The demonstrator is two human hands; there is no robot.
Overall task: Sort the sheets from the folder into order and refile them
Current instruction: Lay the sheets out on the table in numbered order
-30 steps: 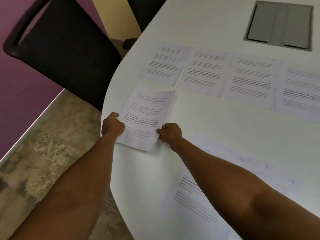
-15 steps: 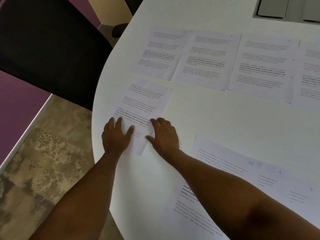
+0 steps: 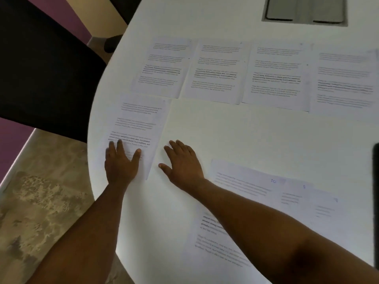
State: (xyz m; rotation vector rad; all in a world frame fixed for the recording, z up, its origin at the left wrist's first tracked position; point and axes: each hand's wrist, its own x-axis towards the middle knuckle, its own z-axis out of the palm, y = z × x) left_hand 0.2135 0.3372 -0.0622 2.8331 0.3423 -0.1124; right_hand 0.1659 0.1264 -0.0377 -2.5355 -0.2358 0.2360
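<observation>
A printed sheet [image 3: 139, 124] lies flat near the white table's left edge. My left hand [image 3: 121, 162] presses on its lower part with straight, spread fingers. My right hand [image 3: 182, 160] lies flat on the bare table just right of that sheet, fingers spread, holding nothing. Farther back, a row of several printed sheets [image 3: 217, 68] lies side by side. Under and beside my right forearm, overlapping sheets [image 3: 272, 185] with handwritten numbers are fanned out, and one more sheet [image 3: 215, 249] lies nearer me.
A black chair [image 3: 47, 68] stands close against the white table's [image 3: 246, 136] curved left edge. A grey cable hatch [image 3: 303, 11] is set into the table at the back. A dark object [image 3: 376, 201] shows at the right border. Patterned floor lies lower left.
Both hands held the sheet lifted by its lower corners, then laid it flat. My right hand has slid off it to the right onto the table; my left still presses it.
</observation>
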